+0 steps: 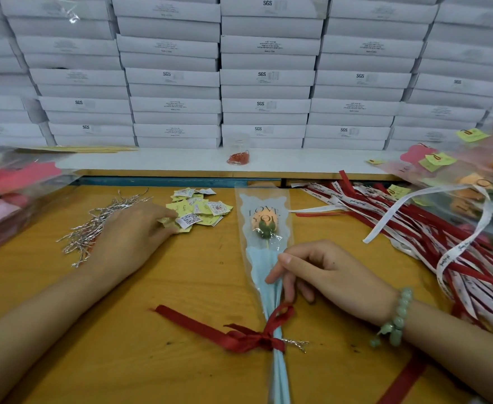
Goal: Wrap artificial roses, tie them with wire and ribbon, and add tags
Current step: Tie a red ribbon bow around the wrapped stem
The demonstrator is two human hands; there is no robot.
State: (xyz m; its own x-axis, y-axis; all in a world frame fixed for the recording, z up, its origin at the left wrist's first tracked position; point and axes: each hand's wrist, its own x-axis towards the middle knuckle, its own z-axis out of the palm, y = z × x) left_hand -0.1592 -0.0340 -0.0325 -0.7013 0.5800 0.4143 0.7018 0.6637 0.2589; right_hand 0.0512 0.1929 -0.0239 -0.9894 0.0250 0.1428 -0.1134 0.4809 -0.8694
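Rose (pixel 264 225) wrapped, ribbon (pixel 251 338) tied.
I log right hand (pixel 329 272) pinching the rose by its sleeve, just above the ribbon; left hand (pixel 131 237) lies flat, fingers straight, touching the tags (pixel 201 209).

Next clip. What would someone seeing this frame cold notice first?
A wall of stacked white boxes fills the back. At the centre of the table lies a wrapped rose with a red ribbon bow tied round its stem, held by the right hand. The left hand touches a pile of tags, and red and white ribbons sprawl on the right.
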